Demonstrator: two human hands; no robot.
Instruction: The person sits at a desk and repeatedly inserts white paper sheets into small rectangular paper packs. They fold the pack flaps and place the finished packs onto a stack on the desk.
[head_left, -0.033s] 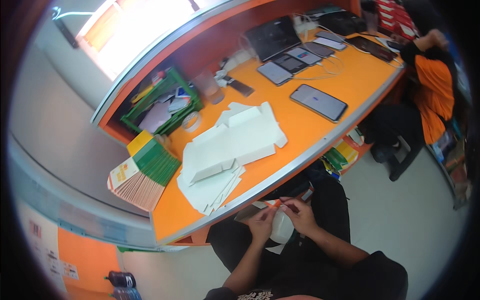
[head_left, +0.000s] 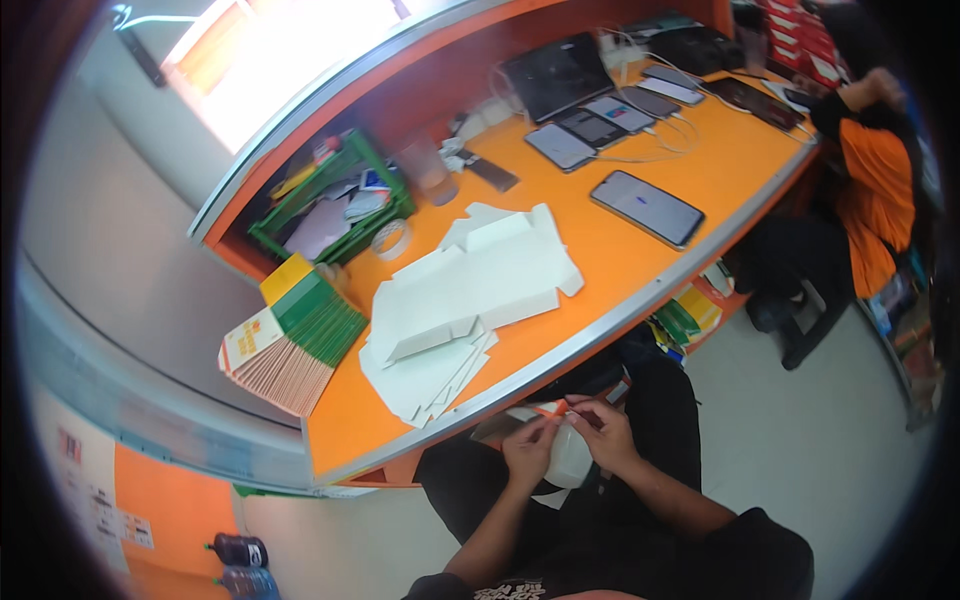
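Observation:
Above my lap, my left hand (head_left: 530,452) and my right hand (head_left: 606,438) are close together with fingertips pinched. Between them is a partly folded cardboard box (head_left: 570,464), pale white on the side facing up. An orange flap (head_left: 556,408) shows at the fingertips of both hands. My fingers hide part of the box's edge. On the orange table ahead lie flat white carton blanks (head_left: 480,270), stacked on one another with their tabs raised. Left of them stands a fanned row of green, white and yellow folded cartons (head_left: 300,340).
A phone (head_left: 648,208) lies near the table's metal edge (head_left: 560,378). Farther back are several charging phones, cables and a dark laptop (head_left: 556,78). A green basket (head_left: 385,205), a tape roll (head_left: 391,240) and a plastic cup (head_left: 430,172) stand at left. A person in orange (head_left: 870,200) sits at right.
The view has shifted slightly, so the table appears a little farther right. My hands keep their pinch on the box, with only a slight movement at the orange flap.

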